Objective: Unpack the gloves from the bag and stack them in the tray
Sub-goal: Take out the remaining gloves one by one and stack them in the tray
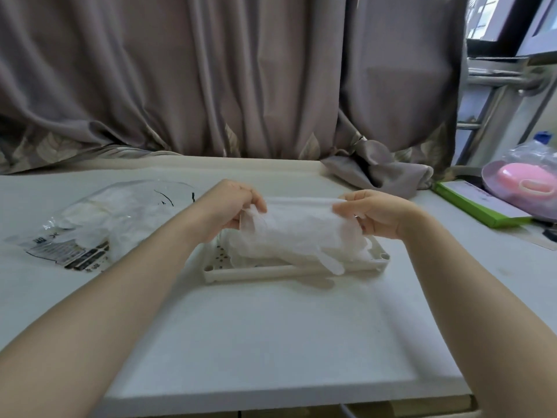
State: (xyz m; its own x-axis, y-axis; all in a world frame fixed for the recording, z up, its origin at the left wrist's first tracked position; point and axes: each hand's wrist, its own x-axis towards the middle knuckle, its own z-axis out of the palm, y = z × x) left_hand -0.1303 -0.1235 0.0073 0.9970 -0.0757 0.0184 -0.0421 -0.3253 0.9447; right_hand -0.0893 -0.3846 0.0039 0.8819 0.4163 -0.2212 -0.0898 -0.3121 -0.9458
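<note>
Tray [297,270] mostly covered by held gloves [298,233], bag [99,218] print too blurred to read, both forearms cut off by frame edges

Both bare forearms reach forward, left hand [238,206] and right hand [373,214] raised, fingers [346,208] curled in a pinch

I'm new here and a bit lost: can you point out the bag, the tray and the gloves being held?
bag [90,224]: head view, its clear middle.
tray [256,271]: head view, its near rim.
gloves [301,230]: head view, middle of the held bundle.
</note>
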